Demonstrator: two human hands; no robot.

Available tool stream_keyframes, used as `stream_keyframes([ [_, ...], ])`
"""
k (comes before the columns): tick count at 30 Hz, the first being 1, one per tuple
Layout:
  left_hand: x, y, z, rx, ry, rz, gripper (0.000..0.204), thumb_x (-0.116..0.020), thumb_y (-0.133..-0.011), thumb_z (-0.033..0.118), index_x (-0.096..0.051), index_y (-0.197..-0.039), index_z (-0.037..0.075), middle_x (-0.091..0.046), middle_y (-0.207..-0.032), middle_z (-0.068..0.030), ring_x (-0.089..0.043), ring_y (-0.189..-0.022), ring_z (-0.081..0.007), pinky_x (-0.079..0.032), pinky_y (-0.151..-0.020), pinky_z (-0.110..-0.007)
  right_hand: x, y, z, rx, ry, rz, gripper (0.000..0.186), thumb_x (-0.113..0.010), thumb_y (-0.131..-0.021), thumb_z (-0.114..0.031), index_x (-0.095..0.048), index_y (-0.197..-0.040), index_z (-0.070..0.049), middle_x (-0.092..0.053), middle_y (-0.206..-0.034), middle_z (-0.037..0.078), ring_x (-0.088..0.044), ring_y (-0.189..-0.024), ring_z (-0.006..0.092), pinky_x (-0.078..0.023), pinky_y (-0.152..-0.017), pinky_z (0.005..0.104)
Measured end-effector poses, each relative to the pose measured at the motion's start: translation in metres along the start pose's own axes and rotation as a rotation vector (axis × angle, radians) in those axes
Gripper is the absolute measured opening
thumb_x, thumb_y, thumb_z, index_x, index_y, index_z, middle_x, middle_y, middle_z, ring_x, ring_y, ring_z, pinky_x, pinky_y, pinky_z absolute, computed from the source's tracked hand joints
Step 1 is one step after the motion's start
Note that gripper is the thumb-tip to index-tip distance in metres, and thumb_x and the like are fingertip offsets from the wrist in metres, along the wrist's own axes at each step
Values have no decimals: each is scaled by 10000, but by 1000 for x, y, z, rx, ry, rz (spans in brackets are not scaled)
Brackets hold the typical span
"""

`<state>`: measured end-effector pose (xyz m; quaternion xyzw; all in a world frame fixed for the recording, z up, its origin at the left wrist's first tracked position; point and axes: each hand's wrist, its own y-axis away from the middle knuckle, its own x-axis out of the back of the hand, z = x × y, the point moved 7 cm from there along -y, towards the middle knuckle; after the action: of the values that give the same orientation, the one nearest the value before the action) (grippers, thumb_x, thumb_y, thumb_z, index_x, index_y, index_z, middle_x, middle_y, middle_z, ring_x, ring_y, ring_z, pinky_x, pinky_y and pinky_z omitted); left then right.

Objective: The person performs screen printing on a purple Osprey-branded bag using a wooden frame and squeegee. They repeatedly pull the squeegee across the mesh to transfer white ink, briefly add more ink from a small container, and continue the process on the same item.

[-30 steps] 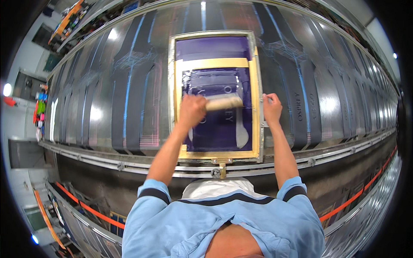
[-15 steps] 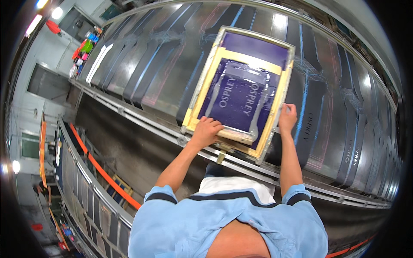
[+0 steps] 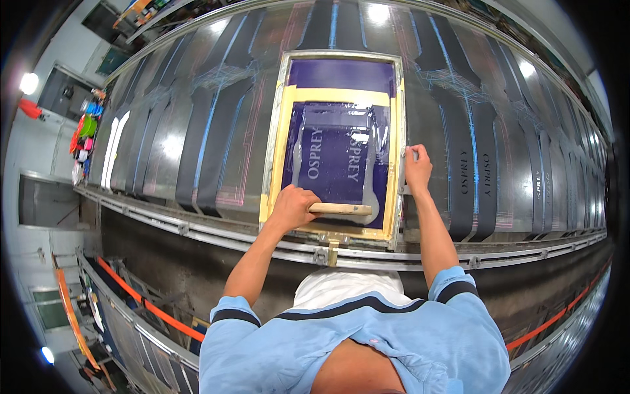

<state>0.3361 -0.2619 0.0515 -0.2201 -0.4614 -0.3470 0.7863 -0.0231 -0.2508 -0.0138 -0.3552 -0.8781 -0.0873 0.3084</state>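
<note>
The squeegee [image 3: 344, 209] lies crosswise in the near end of the frame [image 3: 341, 55], rightward from our left grip [image 3: 293, 207], which clasps it; our right grip [image 3: 418, 171], farther off, curls at the rim, its hold unclear

Head cam, left of a side-by-side fisheye pair; looks steeply down from above the shirt [image 3: 354, 322], fairly close. Fingers [image 3: 305, 196] of left hand [image 3: 291, 208] and right hand [image 3: 418, 172] sit mid-view; shirt below them, table [image 3: 172, 169] beyond and both sides, edges bending.
</note>
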Motion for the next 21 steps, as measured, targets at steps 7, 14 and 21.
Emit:
stream_keyframes([
  [7,38,-133,-69,-36,2,86,225,-887,-690,255,-784,-857,145,-735,-807,-49,-708,-786,-282,-513,-748,-434,-1,-21,-40,181,303,-105,362,-687,-946,-407,-681,-1095,-78,-741,-963,163,-678,-986,400,-515,-896,485],
  [14,51,-225,-118,-12,-49,17,304,-886,-656,306,-803,-890,130,-723,-767,-139,-704,-762,-351,-556,-738,-442,-107,-86,-148,598,410,-682,431,-797,-825,-422,-750,-1032,-47,-744,-959,190,-677,-1015,394,-505,-956,465],
  [21,29,-174,-99,-18,20,50,291,-906,-646,256,-782,-861,103,-729,-795,-100,-696,-747,-336,-534,-730,-439,-115,-22,-137,584,447,-688,305,-844,-716,-236,-744,-946,-62,-727,-860,180,-681,-923,381,-489,-925,483],
])
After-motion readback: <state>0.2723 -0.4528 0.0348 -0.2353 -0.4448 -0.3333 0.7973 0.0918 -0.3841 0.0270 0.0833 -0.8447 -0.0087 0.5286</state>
